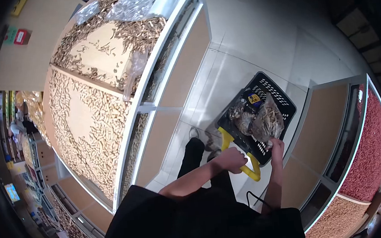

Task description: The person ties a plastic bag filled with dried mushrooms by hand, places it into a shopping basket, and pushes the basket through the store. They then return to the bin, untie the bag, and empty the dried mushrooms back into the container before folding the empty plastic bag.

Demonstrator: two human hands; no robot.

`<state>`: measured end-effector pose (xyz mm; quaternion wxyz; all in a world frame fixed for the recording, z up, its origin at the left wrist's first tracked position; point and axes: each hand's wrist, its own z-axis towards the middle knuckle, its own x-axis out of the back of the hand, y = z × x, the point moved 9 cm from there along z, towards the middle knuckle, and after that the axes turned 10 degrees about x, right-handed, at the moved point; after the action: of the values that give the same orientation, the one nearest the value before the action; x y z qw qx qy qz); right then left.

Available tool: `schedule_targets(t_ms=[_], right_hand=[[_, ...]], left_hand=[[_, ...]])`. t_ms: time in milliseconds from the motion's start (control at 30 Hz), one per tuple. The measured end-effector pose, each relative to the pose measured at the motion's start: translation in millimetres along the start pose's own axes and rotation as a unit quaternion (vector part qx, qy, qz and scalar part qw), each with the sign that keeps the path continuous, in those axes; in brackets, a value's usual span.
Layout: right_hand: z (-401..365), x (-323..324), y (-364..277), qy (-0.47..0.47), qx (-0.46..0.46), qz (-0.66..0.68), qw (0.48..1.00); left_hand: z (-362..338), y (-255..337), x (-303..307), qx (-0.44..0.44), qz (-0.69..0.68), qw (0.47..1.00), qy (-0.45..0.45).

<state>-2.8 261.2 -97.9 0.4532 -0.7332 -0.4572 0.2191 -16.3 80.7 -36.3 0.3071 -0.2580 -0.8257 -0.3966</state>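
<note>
The left hand [232, 159] is closed around the yellow handle [253, 172] at the near side of the basket [288, 99]. The right hand [276, 148] grips the near end of the clear bag [270, 119], which lies in the basket, right of the other bag [242, 120]. Peanuts [104, 119] fill a bin at left.

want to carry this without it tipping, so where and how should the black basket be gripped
Best by the middle of its yellow handle, from the person's own side, fingers wrapped around the bar. The handle leans out past the near edge of the black basket toward the person, and the left hand is already closed there.
</note>
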Motion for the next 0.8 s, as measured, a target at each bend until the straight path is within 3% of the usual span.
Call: schedule_targets(t_ms=[67,100,167,300,367,433,500,567,700,800], right_hand=[[4,33,-43,0.013,0.029,-0.004,0.999],[-34,-73,-117,-0.005,0.087,0.022,0.996],[-62,-83,-175,-0.035,0.133,0.000,0.990],[-110,-142,-260,-0.104,0.200,-0.035,0.974],[-121,-177,-278,-0.119,0.220,-0.053,0.967],[-123,-215,-296,-0.146,0.225,-0.048,0.962],[-120,-256,-303,-0.181,0.212,-0.022,0.960],[-112,-301,-312,-0.197,0.199,0.004,0.960],[-100,-389,-335,-0.291,0.256,-0.058,0.920],[-90,-449,-357,-0.339,0.280,-0.053,0.897]], left_hand=[[58,27,-9,-0.030,-0.043,0.999,0.016],[-6,-33,39,-0.013,0.019,0.998,0.052],[6,-11,52,-0.036,0.002,0.995,0.089],[-53,-10,106,-0.065,-0.198,0.923,0.323],[-113,-51,132,-0.001,-0.290,0.871,0.398],[-147,-125,102,0.110,-0.466,0.824,0.302],[-184,-209,79,0.186,-0.499,0.775,0.340],[-238,-274,107,0.259,-0.556,0.714,0.337],[-307,-350,156,0.248,-0.694,0.555,0.386],[-337,-371,186,0.237,-0.715,0.490,0.438]])
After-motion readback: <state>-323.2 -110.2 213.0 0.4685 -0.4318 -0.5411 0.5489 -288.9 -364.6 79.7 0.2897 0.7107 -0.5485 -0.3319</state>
